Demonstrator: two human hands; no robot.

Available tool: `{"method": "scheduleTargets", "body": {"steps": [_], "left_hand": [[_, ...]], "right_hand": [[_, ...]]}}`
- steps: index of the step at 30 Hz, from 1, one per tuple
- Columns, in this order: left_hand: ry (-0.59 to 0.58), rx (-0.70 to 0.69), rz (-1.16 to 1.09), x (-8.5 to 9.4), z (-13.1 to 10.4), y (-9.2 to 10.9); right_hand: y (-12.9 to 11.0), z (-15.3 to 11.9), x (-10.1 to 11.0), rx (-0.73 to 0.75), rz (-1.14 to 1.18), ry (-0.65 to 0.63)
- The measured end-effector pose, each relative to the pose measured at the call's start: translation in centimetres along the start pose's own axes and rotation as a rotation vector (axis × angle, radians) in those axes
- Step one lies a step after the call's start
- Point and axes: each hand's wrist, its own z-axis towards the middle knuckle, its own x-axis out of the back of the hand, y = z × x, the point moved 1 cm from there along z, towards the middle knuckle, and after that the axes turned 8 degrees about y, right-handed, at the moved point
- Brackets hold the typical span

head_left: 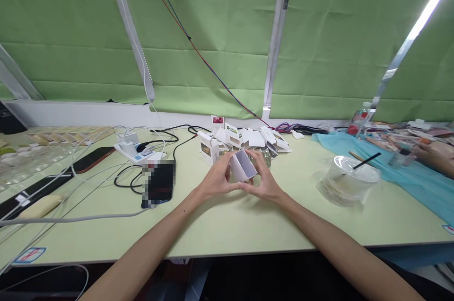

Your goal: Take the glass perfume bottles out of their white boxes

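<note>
Both my hands meet over the middle of the pale green table (248, 225). Between them is a small white cardboard box (242, 165), open-ended and tilted, its grey inside facing me. My left hand (214, 179) grips the box's left side with thumb and fingers. On the right side and underneath, my right hand (263, 179) holds it. Just behind the hands lies a pile of similar small white boxes (244, 140), some with pictures on them.
A power strip (136, 152) with tangled white and black cables, a dark phone (158, 182) and a red-cased phone (92, 159) lie to the left. A clear plastic cup with a black straw (349, 179) stands right. Another person's hand (434, 154) rests on a teal cloth (422, 182).
</note>
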Motion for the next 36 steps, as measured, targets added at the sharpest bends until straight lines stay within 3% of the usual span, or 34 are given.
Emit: {"method": "scheduleTargets", "body": {"steps": [14,36], "left_hand": [[-0.049,-0.109,0.111,-0.2,-0.4,-0.1],[-0.087,-0.05,0.171,-0.2,-0.3,0.5]], "right_hand": [[0.2,0.2,-0.5,0.121,-0.04,0.05],[0.3,-0.3,-1.0,0.036,-0.063,0.098]]}}
